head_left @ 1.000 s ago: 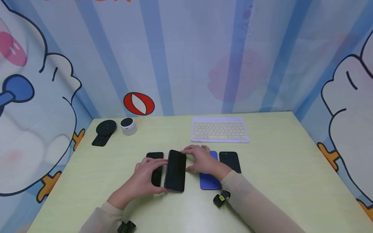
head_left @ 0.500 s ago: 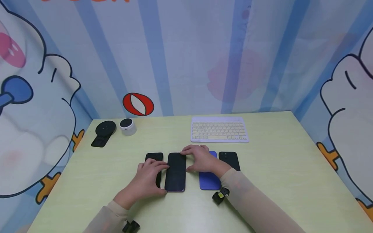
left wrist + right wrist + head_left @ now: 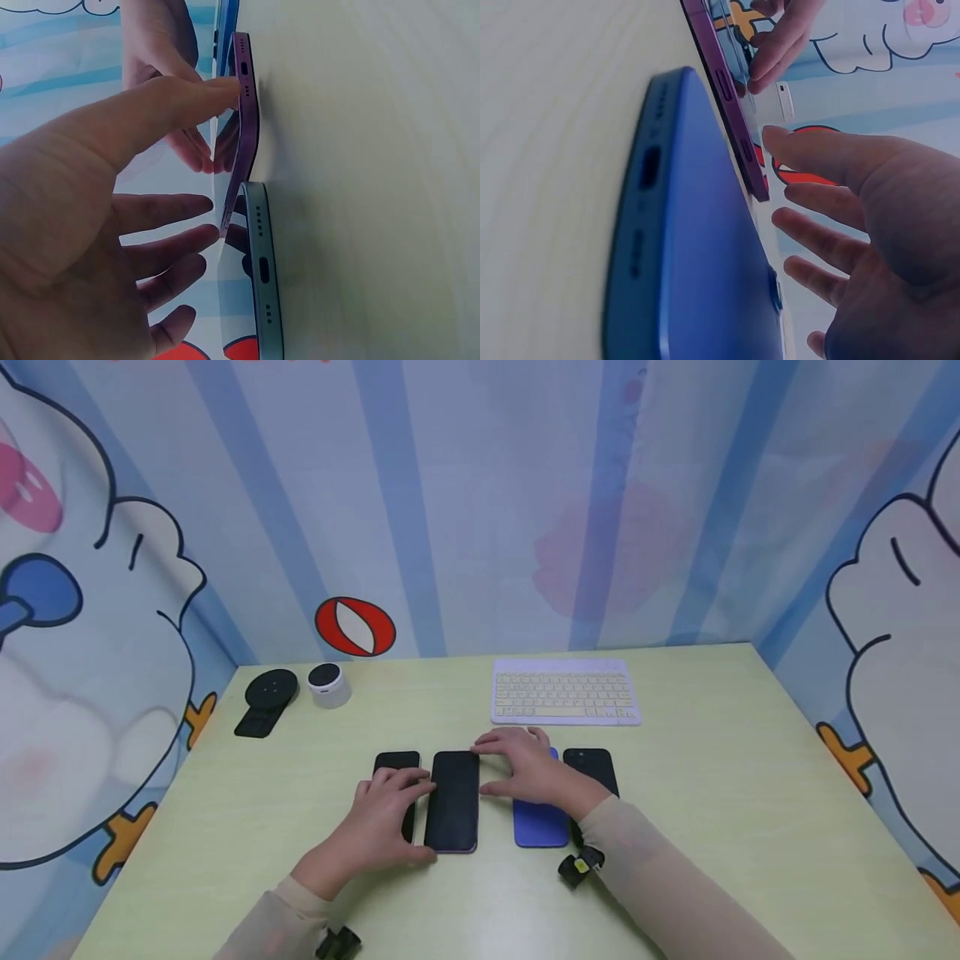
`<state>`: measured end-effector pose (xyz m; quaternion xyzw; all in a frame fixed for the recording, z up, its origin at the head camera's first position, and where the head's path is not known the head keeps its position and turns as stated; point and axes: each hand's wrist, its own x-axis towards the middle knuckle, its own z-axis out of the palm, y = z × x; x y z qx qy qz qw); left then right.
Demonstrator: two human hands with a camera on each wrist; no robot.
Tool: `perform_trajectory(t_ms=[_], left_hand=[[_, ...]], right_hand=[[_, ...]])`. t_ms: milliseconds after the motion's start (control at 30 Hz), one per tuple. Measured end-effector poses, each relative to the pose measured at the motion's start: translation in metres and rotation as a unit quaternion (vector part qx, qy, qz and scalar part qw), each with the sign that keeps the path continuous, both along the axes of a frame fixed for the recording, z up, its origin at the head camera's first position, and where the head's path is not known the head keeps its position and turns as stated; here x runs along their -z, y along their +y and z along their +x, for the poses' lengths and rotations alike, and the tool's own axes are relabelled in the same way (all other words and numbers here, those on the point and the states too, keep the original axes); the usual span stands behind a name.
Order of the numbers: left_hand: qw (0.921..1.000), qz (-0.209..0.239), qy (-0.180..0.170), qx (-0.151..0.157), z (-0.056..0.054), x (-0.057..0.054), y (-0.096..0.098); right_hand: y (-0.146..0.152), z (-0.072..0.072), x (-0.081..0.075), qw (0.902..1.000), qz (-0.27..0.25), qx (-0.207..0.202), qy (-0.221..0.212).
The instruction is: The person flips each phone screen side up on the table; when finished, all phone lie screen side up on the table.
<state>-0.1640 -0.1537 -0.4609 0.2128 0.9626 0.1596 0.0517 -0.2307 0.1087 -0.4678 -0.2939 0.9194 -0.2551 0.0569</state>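
A purple-edged phone (image 3: 453, 803) lies flat, dark screen up, between the two hands. My left hand (image 3: 378, 818) has its thumb at the lower left corner and its fingertips by the left edge; in the left wrist view the thumb tip touches the bottom edge (image 3: 244, 97). Partly under that hand lies a second phone (image 3: 397, 761), screen up, pale-edged. Fingers spread loosely, my right hand (image 3: 525, 767) is beside the upper right edge of the purple-edged phone and holds nothing. Below its palm and wrist are a blue phone (image 3: 540, 828), back up, and a black phone (image 3: 591, 767), both partly hidden.
A lilac keyboard (image 3: 566, 693) lies behind the phones. At the back left stand a small white cylinder with a dark top (image 3: 328, 686) and a black folding stand (image 3: 268, 702). A striped cartoon curtain (image 3: 480, 510) rises at the table's far edge.
The purple-edged phone was tilted a second ago and now lies flat and straighter. The left thumb stays at its lower corner. The right hand has shifted slightly away, up and right.
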Motion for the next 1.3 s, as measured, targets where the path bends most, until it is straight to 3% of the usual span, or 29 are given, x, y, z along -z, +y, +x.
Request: perform_trajectory(t_ms=[433, 833, 1300], left_hand=[[0.9987, 0.034, 0.001, 0.036, -0.002, 0.000, 0.026], [0.9942, 0.038, 0.001, 0.101, -0.002, 0.005, 0.059], [0.9949, 0.009, -0.007, 0.100, -0.009, 0.009, 0.084]], right_hand=[[0.052, 0.018, -0.004, 0.9991, 0.017, 0.033, 0.022], [0.085, 0.022, -0.006, 0.9962, 0.046, 0.060, 0.043], [0.088, 0.017, -0.006, 0.9960, 0.059, 0.063, 0.019]])
